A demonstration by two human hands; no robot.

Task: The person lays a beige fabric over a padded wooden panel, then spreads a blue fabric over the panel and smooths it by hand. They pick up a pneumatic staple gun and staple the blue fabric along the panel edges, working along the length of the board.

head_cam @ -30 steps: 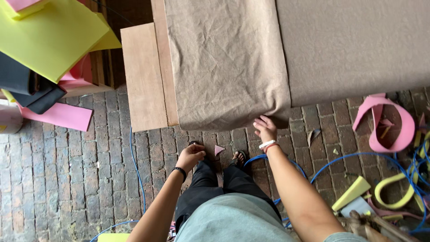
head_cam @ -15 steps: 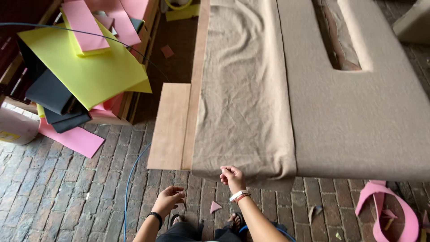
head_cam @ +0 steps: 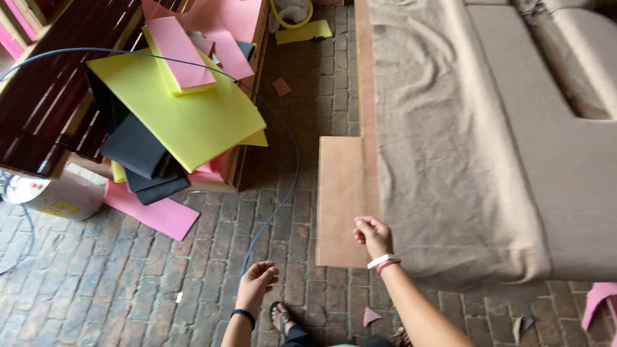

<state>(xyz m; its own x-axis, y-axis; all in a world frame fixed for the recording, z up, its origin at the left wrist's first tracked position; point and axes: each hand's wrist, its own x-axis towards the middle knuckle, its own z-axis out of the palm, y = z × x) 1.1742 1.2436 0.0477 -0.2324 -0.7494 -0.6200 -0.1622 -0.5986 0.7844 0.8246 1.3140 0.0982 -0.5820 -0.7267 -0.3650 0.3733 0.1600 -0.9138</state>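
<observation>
Tan fabric (head_cam: pixel 450 160) pinched at its edge by right hand (head_cam: pixel 373 236), left hand (head_cam: pixel 257 283) apart

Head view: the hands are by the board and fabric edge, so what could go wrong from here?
The blue hose trails across the brick floor near the sandalled foot: a likely trip hazard. The right hand pinches at the fabric edge; a tug might drag it off the board. The left hand hangs free.

Floor: brick paving (head_cam: pixel 128 283).
On floor: flat brown board (head_cam: pixel 340 199), pink foam sheet (head_cam: pixel 154 215), blue cable (head_cam: pixel 283 193), pink scraps (head_cam: pixel 371 315), fabric-covered cushion (head_cam: pixel 488 148).
</observation>
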